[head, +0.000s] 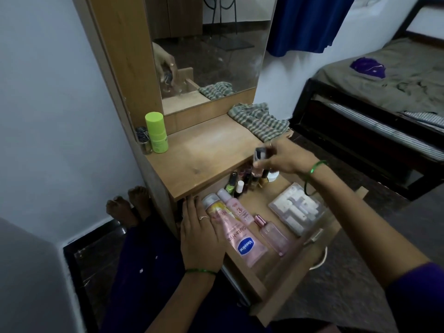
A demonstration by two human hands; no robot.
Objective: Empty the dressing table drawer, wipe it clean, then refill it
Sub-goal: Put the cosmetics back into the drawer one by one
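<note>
The wooden drawer (271,282) of the dressing table is pulled out. Inside lie a pink Vaseline tube (242,243), a second pink tube (234,207), a pink perfume bottle (272,234), a clear box of small items (296,209) and several nail polish bottles (240,182) at the back. My right hand (286,156) holds a small bottle with a dark cap (259,162) above the drawer's back. My left hand (200,231) rests flat on the drawer's left side, over a tube.
On the tabletop (204,150) stand a green container (156,132) and a small glass bottle (142,139) at the left; a checked cloth (260,120) lies at the right, below the mirror (209,51). A bed (384,92) stands to the right. My feet (129,205) are by the wall.
</note>
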